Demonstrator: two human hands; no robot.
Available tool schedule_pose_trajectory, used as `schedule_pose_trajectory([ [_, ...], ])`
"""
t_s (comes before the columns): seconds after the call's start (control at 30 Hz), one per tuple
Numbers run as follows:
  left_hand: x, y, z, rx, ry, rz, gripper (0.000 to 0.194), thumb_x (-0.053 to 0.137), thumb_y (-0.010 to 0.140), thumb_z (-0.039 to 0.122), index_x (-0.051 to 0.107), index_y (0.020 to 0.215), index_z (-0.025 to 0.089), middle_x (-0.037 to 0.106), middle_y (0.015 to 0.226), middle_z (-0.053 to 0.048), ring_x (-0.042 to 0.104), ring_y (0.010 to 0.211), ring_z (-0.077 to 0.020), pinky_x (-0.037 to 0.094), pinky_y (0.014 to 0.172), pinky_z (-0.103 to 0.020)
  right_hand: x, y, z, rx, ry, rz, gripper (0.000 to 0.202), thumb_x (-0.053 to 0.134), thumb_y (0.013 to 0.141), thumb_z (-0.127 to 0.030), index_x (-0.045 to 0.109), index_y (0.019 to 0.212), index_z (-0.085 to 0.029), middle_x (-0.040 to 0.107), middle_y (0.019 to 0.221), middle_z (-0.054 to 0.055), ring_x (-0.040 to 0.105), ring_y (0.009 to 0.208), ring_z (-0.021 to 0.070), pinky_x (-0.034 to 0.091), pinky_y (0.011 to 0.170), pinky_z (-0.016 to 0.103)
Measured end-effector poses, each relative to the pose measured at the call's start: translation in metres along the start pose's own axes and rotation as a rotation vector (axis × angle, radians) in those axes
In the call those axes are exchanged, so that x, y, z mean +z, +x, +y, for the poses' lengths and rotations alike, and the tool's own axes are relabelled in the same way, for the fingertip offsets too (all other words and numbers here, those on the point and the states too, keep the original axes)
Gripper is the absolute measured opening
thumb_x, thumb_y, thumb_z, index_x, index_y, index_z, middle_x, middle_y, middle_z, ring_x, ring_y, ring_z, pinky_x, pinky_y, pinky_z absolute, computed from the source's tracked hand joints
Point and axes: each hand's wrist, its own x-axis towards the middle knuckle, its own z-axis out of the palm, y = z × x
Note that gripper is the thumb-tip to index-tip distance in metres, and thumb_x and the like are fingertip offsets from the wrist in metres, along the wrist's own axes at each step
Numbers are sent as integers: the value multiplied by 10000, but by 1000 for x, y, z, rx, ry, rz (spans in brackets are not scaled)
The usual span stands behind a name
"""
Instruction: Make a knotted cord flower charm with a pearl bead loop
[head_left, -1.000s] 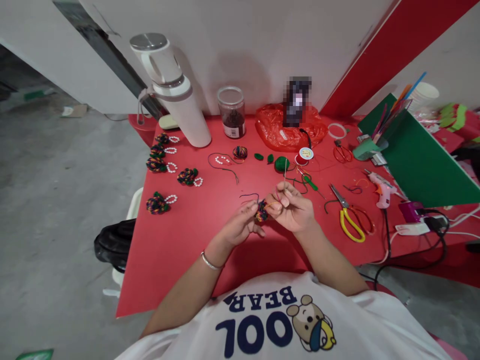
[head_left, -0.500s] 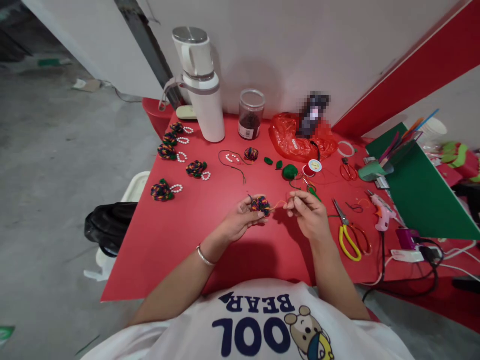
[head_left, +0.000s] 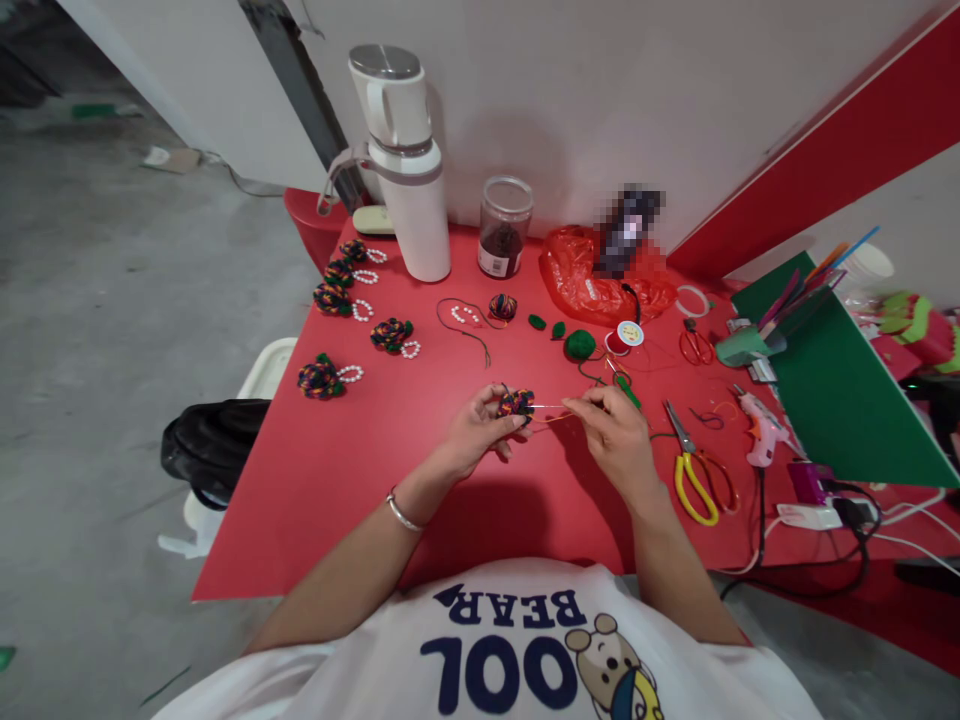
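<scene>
Between the thumb and fingers of my left hand (head_left: 484, 432) sits a multicoloured crochet flower (head_left: 516, 404) in dark, red and orange yarn. My right hand (head_left: 611, 430) is closed in a pinch on a thin, light needle (head_left: 551, 406), whose far end meets the flower's right side. An orange thread (head_left: 553, 419) hangs in a slack curve from the flower toward my right hand. Beyond my hands lie green leaf pieces (head_left: 537, 322), a green yarn ball (head_left: 580, 345), a multicoloured yarn ball (head_left: 502, 307) and loose white beads (head_left: 464, 315).
Finished flowers with bead loops (head_left: 321, 377) line the red table's left side. A white tumbler (head_left: 412, 210) and a jar (head_left: 504, 228) stand at the back. To the right are yellow-handled scissors (head_left: 694, 475), a pink glue gun (head_left: 765, 428), a thread spool (head_left: 628, 336) and cables.
My right hand has turned over, knuckles up, and moved slightly left. The needle now shows stretched between it and the flower. My left hand keeps its hold on the flower.
</scene>
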Motion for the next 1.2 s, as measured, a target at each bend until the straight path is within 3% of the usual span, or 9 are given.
schedule_pose_trajectory([
  [0.27,0,0,-2,17,23,32,666,918,613,280,521,1138,178,700,864,-24,729,655,-196,514,383,-192,2,1,-1,-65,-110,14,337,466,970,-63,754,1065,-211,610,859,72,529,792,184,422,693,306],
  [0.63,-1,0,0,3,40,9,640,884,678,312,592,1215,121,734,858,-79,692,628,-162,490,395,-189,1,-2,1,-30,-138,-13,306,465,1009,-130,755,1034,-224,595,846,69,503,787,184,393,689,305],
  [1.2,-5,3,-2,-61,-27,23,448,808,751,368,630,1090,135,720,781,-72,685,600,-171,475,388,-201,2,-6,3,-35,-207,-49,314,449,1021,-138,754,1022,-213,599,844,78,491,804,194,371,674,305],
])
